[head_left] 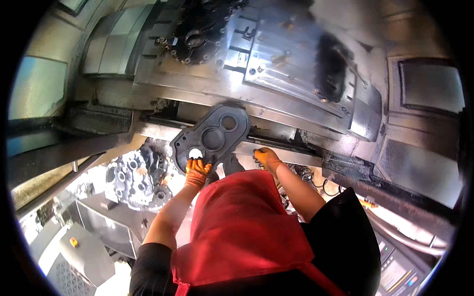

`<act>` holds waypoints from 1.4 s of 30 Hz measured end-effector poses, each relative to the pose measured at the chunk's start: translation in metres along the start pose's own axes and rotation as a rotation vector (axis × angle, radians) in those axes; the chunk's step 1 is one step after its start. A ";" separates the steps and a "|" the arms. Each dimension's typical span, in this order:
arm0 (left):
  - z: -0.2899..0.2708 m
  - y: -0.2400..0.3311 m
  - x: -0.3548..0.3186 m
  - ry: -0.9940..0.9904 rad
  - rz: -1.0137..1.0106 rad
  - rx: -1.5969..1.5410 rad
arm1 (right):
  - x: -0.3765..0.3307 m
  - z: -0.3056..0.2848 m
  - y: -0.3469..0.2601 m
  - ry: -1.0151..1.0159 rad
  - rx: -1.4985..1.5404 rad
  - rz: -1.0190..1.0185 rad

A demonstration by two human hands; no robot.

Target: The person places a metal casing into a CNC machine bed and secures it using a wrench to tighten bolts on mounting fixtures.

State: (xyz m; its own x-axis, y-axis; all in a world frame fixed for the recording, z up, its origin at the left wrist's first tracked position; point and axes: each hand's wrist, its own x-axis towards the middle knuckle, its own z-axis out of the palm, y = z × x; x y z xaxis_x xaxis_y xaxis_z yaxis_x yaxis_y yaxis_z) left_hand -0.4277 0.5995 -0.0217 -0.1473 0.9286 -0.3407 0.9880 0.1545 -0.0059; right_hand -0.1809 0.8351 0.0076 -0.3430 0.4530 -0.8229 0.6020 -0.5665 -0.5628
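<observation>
At the bottom centre hangs a red apron (pixel 242 232). Above it, the left hand (pixel 197 170), in an orange glove, is closed on the lower edge of a dark metal cover (pixel 213 135) at the frame centre. The right hand (pixel 266 159) rests on a rail (pixel 291 150), fingers curled around it. Castings (pixel 136 180) lie at the left, the machine (pixel 276 54) above.

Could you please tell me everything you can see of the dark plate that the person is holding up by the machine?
The plate is a flat, dark grey piece, cast metal by its look, elongated with rounded ends. It has two large round recesses near its upper end, a round hole near its lower end that shows bright through it, and small holes along its rim. It is held tilted, upper end to the right, in front of the machine bed. The left hand, in an orange glove, grips its lower end. The right hand is apart from it.
</observation>
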 end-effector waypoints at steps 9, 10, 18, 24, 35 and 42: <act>-0.037 -0.019 0.041 -0.127 0.212 0.161 | -0.161 -0.077 0.086 0.470 -0.433 0.231; -0.039 -0.016 0.044 -0.121 0.247 0.127 | -0.171 -0.090 0.133 0.578 -0.321 0.244; -0.026 -0.009 0.035 -0.135 0.099 0.006 | -0.255 -0.155 0.179 1.021 0.139 0.303; -0.041 0.022 0.017 0.059 0.059 -0.076 | -0.264 -0.312 0.188 1.319 0.187 0.155; -0.101 0.035 0.012 0.307 -0.017 -0.500 | -0.321 -0.256 0.021 1.349 1.174 -1.119; -0.310 0.183 0.043 -0.290 0.296 -2.276 | -0.298 -0.076 -0.005 0.557 -0.435 -1.005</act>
State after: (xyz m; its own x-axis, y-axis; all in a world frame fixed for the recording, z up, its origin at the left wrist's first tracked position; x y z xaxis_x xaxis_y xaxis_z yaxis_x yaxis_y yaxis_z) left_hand -0.2674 0.7719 0.2537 0.1527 0.9651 -0.2126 -0.6940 0.2579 0.6722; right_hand -0.0269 0.7556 0.2619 -0.5023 0.8483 0.1675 0.4752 0.4326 -0.7662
